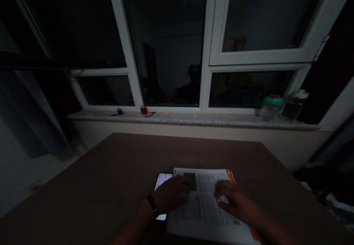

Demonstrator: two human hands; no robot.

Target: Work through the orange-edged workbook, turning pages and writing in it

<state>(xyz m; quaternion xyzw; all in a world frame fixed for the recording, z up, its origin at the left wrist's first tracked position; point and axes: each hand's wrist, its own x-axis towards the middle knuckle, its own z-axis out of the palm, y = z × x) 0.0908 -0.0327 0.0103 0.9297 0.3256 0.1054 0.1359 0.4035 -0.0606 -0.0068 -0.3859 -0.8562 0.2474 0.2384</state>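
One flat, glossy paper book (pixel 204 219) on smooth brown table (pixel 110 178), thin rectangular phone (pixel 163 178) at book's left edge, left hand (pixel 177 191) loosely spread, fingers bent over print, right hand (pixel 231 197) narrow, pinching small pink lump (pixel 217 197).

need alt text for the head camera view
A person's right hand holds a small pink object over a white printed booklet; the left hand, wearing a black wristband, overlaps the booklet and a lit black phone. Behind the brown table are dark, white-framed windows.
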